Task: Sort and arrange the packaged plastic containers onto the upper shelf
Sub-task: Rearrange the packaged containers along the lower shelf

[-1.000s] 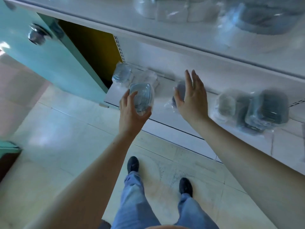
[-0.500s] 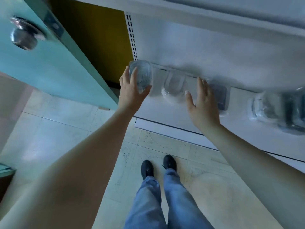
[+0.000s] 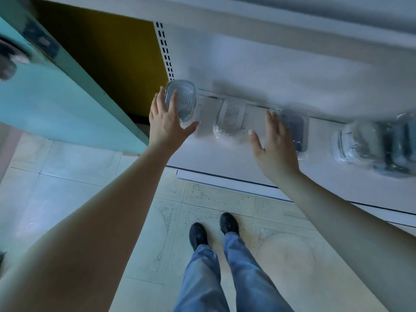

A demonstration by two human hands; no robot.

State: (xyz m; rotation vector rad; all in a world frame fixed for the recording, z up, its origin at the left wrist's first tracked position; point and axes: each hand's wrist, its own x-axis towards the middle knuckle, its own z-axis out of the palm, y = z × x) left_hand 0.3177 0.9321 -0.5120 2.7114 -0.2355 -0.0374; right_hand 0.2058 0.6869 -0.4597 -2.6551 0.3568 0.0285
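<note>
Left hand [image 3: 167, 124] grips a clear tub [image 3: 183, 99] at eleven o'clock; right hand [image 3: 275, 143], fingers straight, rests on a dark tub [image 3: 296, 129].

Four wrapped container packages are sitting on the shelf [image 3: 225, 158]: two clear packages [image 3: 183, 99] [image 3: 230, 118], one dark-lidded package [image 3: 295, 129], one bundled pack [image 3: 378, 147].

A: The shelf [image 3: 225, 158] is white; the door [image 3: 56, 109] is teal, the panel [image 3: 108, 64] behind it mustard yellow.

B: The wrapped container [image 3: 182, 97] is clear, the container [image 3: 295, 129] further right dark blue-grey (its film transparent). The floor tiles [image 3: 213, 199] are cream, speckled black; trousers [image 3: 213, 278] blue, shoes [image 3: 198, 235] black.
</note>
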